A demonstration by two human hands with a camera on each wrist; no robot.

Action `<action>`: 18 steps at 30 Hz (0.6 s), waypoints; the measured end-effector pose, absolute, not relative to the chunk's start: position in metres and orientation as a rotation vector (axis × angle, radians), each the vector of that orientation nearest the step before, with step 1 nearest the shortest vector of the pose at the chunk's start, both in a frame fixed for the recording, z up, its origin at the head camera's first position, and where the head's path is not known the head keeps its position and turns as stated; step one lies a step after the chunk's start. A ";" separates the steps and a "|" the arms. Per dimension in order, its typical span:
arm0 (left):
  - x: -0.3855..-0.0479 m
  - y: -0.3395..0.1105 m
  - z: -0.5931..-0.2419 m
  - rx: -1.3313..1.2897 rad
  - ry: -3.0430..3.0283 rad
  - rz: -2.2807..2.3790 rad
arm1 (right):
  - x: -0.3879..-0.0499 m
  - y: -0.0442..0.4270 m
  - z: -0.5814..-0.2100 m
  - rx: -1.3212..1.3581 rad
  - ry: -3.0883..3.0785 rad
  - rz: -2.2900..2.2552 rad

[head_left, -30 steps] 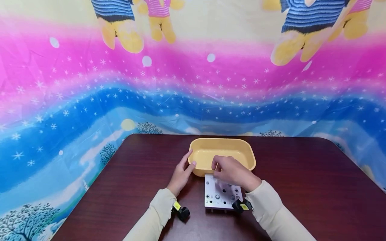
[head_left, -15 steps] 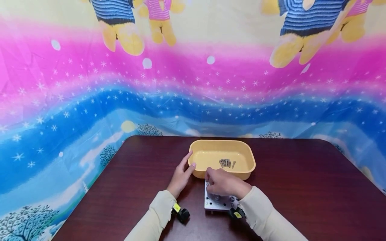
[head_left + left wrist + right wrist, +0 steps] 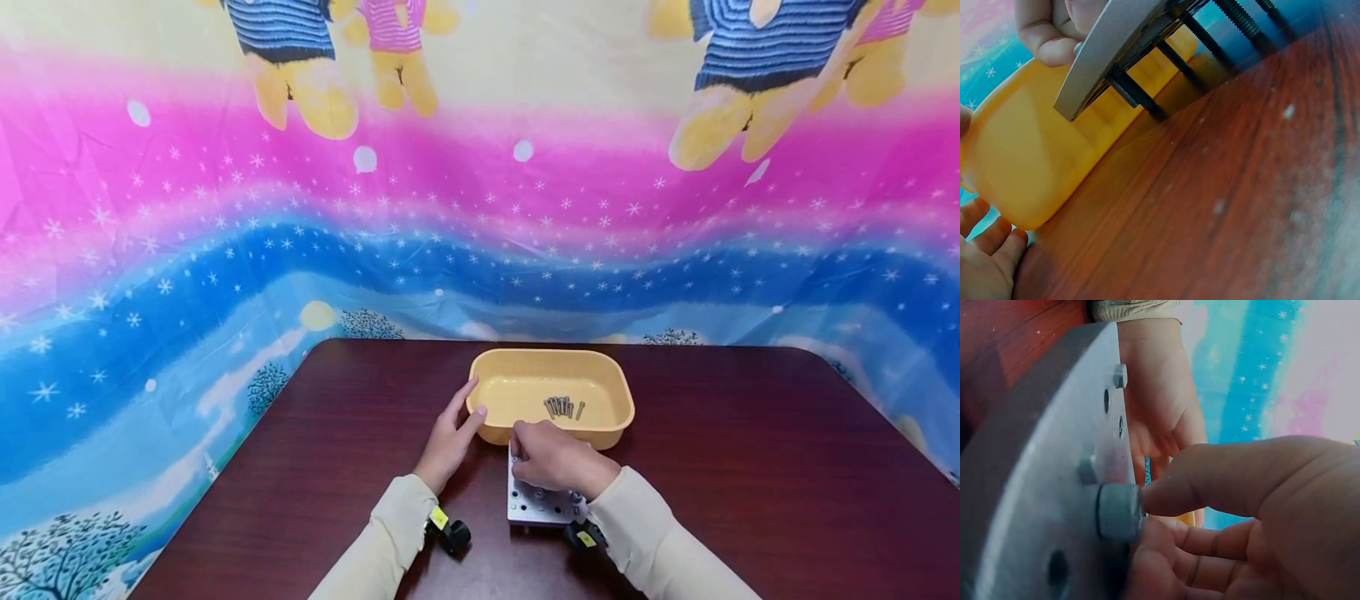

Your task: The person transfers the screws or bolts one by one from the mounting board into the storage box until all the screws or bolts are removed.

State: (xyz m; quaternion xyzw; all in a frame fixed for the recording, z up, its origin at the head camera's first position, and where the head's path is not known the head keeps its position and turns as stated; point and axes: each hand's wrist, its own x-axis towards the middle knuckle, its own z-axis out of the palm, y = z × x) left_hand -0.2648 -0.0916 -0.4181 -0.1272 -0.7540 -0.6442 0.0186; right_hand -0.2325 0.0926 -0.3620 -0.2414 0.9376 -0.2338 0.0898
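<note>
My left hand (image 3: 447, 437) rests at the left end of a yellow plastic basin (image 3: 626, 400), fingers extended, touching its side and rim. Just in front of the basin lies a silver metal plate (image 3: 525, 510) with several holes. My right hand (image 3: 551, 454) is over the plate's far left part, its thumb and curled fingers pinching a small screw (image 3: 1077, 49), mostly hidden by the fingertips. Close to the thumb in the right wrist view, a socket-head screw (image 3: 1119, 512) stands in the plate. Threaded screw shanks (image 3: 1175, 62) stick out below the plate in the left wrist view.
Several loose screws (image 3: 562, 407) lie on the basin's floor. Everything stands on a dark red-brown table (image 3: 750, 467), whose far edge meets a printed cloth backdrop (image 3: 480, 208).
My right hand has come out of the basin toward me and left, down onto the plate's far left part, uncovering the loose screws. The left hand stays at the basin.
</note>
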 end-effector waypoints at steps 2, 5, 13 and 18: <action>-0.265 -0.092 -0.418 -0.395 -2.346 -1.996 | -0.233 0.092 -0.362 -0.728 2.792 -0.693; -0.264 -0.092 -0.418 -0.392 -2.354 -1.987 | -0.233 0.092 -0.363 -0.738 2.804 -0.689; -0.265 -0.092 -0.418 -0.391 -2.363 -1.969 | -0.232 0.089 -0.365 -0.740 2.851 -0.649; -0.265 -0.092 -0.417 -0.394 -2.364 -1.969 | -0.230 0.087 -0.365 -0.727 2.882 -0.584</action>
